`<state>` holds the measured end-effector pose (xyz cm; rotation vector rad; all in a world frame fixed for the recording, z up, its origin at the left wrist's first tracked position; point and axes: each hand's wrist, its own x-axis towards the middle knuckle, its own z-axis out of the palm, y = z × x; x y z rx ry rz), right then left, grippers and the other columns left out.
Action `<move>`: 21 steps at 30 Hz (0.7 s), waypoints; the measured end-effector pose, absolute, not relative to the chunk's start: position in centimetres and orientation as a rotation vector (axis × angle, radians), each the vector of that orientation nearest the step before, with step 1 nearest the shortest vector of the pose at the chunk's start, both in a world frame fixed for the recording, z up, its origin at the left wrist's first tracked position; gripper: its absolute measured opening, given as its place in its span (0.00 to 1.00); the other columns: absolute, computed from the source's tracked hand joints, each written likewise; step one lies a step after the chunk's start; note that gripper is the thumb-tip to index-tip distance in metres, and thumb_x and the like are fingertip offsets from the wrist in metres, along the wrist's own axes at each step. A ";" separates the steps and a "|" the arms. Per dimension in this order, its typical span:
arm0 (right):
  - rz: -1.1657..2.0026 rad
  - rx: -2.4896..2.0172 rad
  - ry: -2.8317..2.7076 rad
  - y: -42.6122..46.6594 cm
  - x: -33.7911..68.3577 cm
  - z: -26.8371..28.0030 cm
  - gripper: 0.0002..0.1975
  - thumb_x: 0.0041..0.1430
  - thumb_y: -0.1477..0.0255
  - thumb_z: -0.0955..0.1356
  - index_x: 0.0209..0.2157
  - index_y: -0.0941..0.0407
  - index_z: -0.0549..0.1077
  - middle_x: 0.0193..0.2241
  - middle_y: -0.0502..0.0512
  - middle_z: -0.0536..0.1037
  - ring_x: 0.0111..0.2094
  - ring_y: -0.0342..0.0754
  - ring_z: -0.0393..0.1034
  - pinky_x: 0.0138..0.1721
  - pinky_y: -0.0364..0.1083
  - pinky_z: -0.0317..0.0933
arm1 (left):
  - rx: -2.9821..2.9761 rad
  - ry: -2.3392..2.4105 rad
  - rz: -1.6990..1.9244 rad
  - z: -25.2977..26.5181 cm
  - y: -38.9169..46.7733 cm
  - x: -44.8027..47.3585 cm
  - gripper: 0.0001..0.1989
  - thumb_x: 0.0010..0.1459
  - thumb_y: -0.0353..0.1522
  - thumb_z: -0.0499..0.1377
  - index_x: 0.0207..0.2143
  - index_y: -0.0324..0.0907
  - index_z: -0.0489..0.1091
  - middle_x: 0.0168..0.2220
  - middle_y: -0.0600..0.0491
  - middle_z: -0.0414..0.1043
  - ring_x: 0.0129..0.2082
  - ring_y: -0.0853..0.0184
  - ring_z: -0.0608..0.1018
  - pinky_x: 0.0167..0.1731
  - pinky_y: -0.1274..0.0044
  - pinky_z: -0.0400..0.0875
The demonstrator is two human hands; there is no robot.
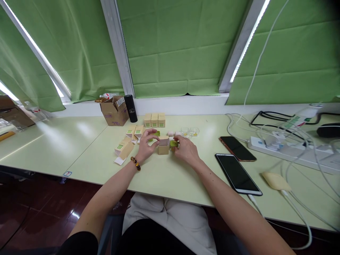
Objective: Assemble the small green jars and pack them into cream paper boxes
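Observation:
A small tan cardboard box [163, 150] stands upright on the table, its top flaps raised. My left hand [146, 144] is at the box's left side, thumb and forefinger curled at its upper edge. My right hand [186, 150] grips a small green-lidded jar [173, 144] just right of the box. Behind my left fingers, more green lids [157, 133] are partly hidden. Clear plastic cups [194, 131] with yellow spots and small pale pieces [170, 134] lie behind my right hand.
Three closed tan boxes [154, 120] stand in a row at the back. More boxes with loose flaps [124, 148] lie left. A brown carton [114, 111] and a black flask [130, 108] stand by the wall. Phones [238, 173], a power strip [292, 153] and cables occupy the right.

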<state>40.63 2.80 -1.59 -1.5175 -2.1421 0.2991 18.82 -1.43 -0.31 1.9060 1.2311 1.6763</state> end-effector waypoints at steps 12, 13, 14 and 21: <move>0.320 -1.537 -2.162 2.9 40.8 -1.6 0.23 0.60 0.74 0.71 0.58 0.53 0.74 0.51 0.64 0.83 0.49 0.63 0.79 0.41 0.52 0.68 | 1.809 1.351 1.625 -1.4 -0.7 19.2 0.11 0.59 0.29 0.66 0.43 0.46 0.85 0.49 0.46 0.84 0.53 0.54 0.81 0.57 0.61 0.73; 0.318 -1.537 -2.167 2.9 40.8 -1.6 0.23 0.61 0.74 0.71 0.58 0.53 0.74 0.51 0.64 0.83 0.49 0.63 0.79 0.40 0.52 0.68 | 1.788 1.344 1.619 -1.4 -0.6 19.1 0.13 0.59 0.29 0.65 0.45 0.46 0.85 0.50 0.46 0.84 0.53 0.54 0.81 0.55 0.62 0.73; 0.316 -1.534 -2.166 3.0 40.8 -1.6 0.23 0.61 0.73 0.71 0.58 0.53 0.74 0.51 0.64 0.83 0.49 0.62 0.79 0.40 0.51 0.68 | 1.764 1.337 1.610 -1.4 -0.6 19.1 0.14 0.58 0.28 0.65 0.46 0.46 0.84 0.51 0.46 0.84 0.52 0.55 0.81 0.54 0.63 0.73; 0.370 -1.337 -1.881 3.5 41.4 -1.4 0.14 0.65 0.68 0.69 0.51 0.51 0.73 0.46 0.57 0.84 0.46 0.56 0.79 0.42 0.51 0.69 | 1.565 1.207 1.553 -1.6 0.1 18.8 0.24 0.52 0.26 0.63 0.52 0.45 0.83 0.52 0.47 0.83 0.50 0.58 0.80 0.49 0.70 0.72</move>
